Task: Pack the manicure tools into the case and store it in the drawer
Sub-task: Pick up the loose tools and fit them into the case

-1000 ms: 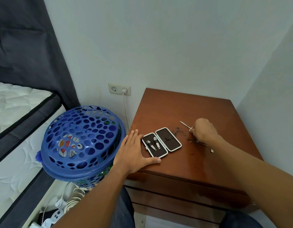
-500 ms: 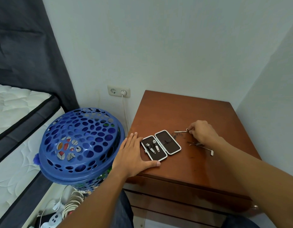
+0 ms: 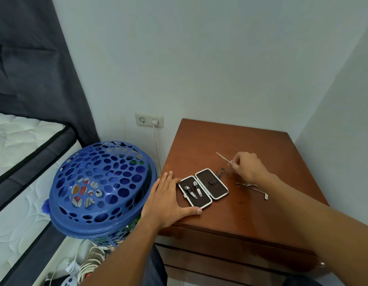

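Note:
A small black manicure case [image 3: 203, 187] with a white rim lies open on the brown wooden nightstand [image 3: 251, 141]. Its left half holds three small metal tools; its right half is bare. My left hand [image 3: 168, 201] lies flat on the nightstand, touching the case's left edge, thumb along its front. My right hand [image 3: 248, 167] pinches a thin metal tool [image 3: 223, 157] by its ringed end, with the point aimed back-left. A few more loose metal tools [image 3: 251, 186] lie on the wood just in front of my right hand.
A blue perforated laundry basket [image 3: 100, 186] stands close against the nightstand's left side. Behind it are a wall socket [image 3: 149, 120] with a white cable, a mattress [image 3: 19, 153] and a dark curtain. Drawer fronts [image 3: 230, 250] show below the top, shut. White walls enclose the back and right.
My right hand has turned the thin tool from pointing left to pointing back-left and lifted slightly. My left hand and the case have stayed in place.

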